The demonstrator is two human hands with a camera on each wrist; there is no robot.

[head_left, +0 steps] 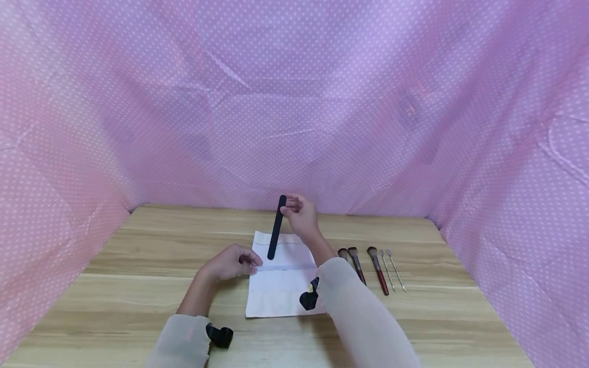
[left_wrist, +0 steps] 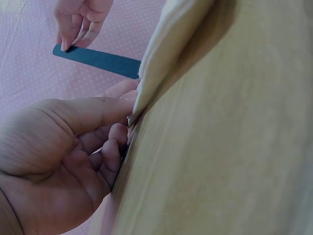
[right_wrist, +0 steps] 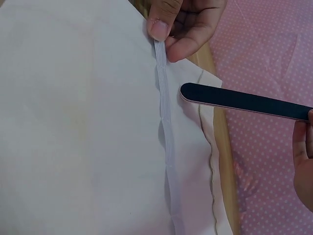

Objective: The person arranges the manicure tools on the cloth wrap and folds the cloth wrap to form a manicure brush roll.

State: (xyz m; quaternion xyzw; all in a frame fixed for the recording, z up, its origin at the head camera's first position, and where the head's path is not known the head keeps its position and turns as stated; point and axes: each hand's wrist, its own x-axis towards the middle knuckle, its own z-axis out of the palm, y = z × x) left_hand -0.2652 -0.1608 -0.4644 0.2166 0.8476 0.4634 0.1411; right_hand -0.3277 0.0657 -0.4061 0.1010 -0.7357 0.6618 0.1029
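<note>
A white fabric roll-up pouch (head_left: 276,301) lies spread on the table, with a ribbed elastic band (right_wrist: 165,98) stitched across it at intervals. At the pouch's left edge, my left hand (head_left: 231,262) pinches the end of the band, its thumb on top in the right wrist view. My right hand (head_left: 302,217) holds a black nail file (head_left: 277,228) near its far end, between thumb and fingers. The file's free rounded end hangs over the pouch, just beyond the band. Seen from the left wrist, the pouch's edge hides the lower tip of the file (left_wrist: 98,61).
Right of the pouch lie several makeup brushes with red-brown handles, one brush (head_left: 378,271) apart from the others, and two thin metal sticks (head_left: 392,271). My right forearm covers part of the brushes. Pink dotted cloth (head_left: 294,128) hangs around the wooden table (head_left: 138,286).
</note>
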